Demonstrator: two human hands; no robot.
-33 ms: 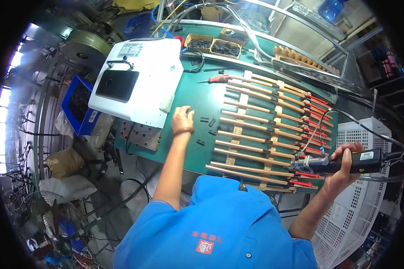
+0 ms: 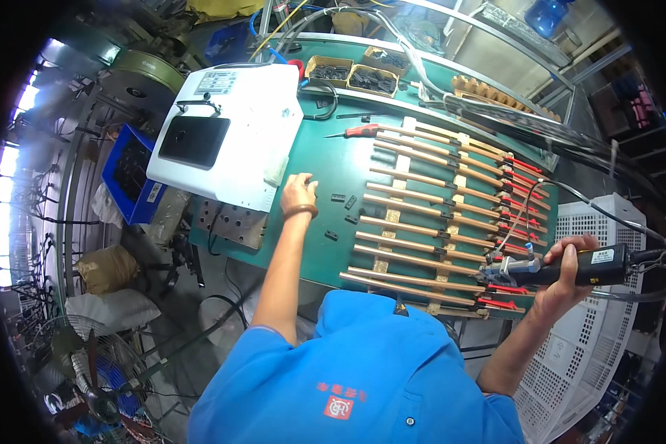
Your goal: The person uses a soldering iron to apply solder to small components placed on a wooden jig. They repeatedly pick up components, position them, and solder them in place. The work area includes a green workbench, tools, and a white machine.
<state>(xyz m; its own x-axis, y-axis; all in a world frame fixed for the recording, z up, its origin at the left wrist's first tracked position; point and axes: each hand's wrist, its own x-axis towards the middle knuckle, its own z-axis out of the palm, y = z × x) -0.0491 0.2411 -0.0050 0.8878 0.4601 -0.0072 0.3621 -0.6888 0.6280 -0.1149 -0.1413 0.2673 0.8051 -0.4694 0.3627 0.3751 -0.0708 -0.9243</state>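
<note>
- Laid out right of centre: copper-coloured bars [image 2: 407,227], many red-ended
- Likely unused: loose black blocks [image 2: 351,201], mid-frame
- Right grip [image 2: 566,274] clamped on black tool [image 2: 607,273]; left grip [image 2: 299,194]: can't tell

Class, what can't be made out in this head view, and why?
Head view:
Left hand: palm side, hidden by the hand's back.
Black cylindrical tool: surface under the right hand, hidden by its grip.
Small black pieces in tan cardboard boxes: count, too small and heaped.
</note>
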